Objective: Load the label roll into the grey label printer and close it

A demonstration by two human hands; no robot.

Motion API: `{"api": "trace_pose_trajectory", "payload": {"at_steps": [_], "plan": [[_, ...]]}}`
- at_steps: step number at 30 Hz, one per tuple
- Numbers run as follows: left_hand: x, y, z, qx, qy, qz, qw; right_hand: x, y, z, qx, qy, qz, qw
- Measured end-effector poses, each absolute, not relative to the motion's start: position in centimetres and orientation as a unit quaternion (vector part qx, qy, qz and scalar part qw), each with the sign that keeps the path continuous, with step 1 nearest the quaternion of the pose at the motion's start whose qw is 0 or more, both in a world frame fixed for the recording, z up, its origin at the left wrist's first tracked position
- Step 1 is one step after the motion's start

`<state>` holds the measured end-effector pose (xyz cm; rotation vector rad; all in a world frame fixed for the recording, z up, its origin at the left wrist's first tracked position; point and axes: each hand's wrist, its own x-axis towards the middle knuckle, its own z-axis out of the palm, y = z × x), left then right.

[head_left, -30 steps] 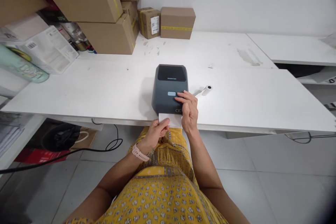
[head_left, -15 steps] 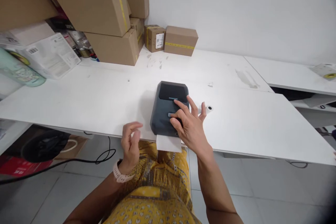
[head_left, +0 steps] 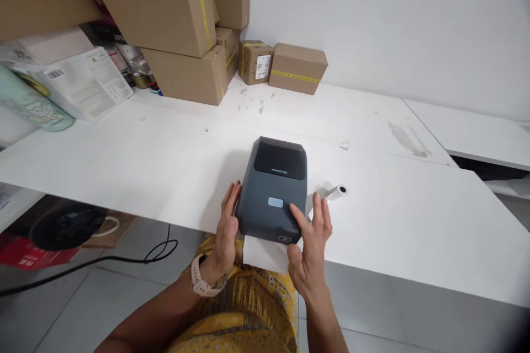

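Note:
A dark grey label printer (head_left: 274, 187) sits at the near edge of the white table (head_left: 124, 165), with a white label strip (head_left: 263, 252) hanging from its front slot. My left hand (head_left: 227, 229) lies flat against the printer's left side, fingers stretched out. My right hand (head_left: 311, 248) rests against the printer's front right corner, fingers spread and extended. Neither hand holds the label. A small white paper roll core (head_left: 336, 192) lies on the table just right of the printer.
Stacked cardboard boxes (head_left: 174, 11) fill the far left of the table, with two small boxes (head_left: 298, 68) by the wall. A printed white package (head_left: 78, 83) and a green cup lie at far left. A black cable (head_left: 124, 259) runs over the floor below.
My left hand let go of the label and moved to the printer's left side. My right hand left the printer's top and dropped to its front right corner. The view shifted closer.

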<state>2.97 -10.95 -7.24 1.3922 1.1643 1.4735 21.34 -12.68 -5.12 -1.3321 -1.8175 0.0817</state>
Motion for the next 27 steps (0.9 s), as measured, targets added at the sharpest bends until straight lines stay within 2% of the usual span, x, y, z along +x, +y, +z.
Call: {"api": "trace_pose_trajectory", "payload": {"at_steps": [6,12,17,23,27], "plan": [[2.6,-10.6,-7.6,0.573,0.454,0.566,0.381,21.3,-11.6,-1.0,-0.544,-0.779,-0.046,0.308],[1.9,-10.6,-7.9,0.609,0.427,0.537,0.399,21.3,-9.2,0.7,-0.516,-0.812,-0.029,0.272],[1.5,-10.7,-8.1,0.605,0.418,0.501,0.456,21.5,-9.9,-1.2,-0.531,-0.782,0.025,0.326],[1.3,-10.5,-8.1,0.626,0.436,0.503,0.406,20.2,-11.3,-4.1,-0.551,-0.694,0.075,0.457],[1.6,-10.8,-7.7,0.627,0.457,0.492,0.394,19.5,-11.3,-3.6,-0.551,-0.658,0.120,0.499]]}}
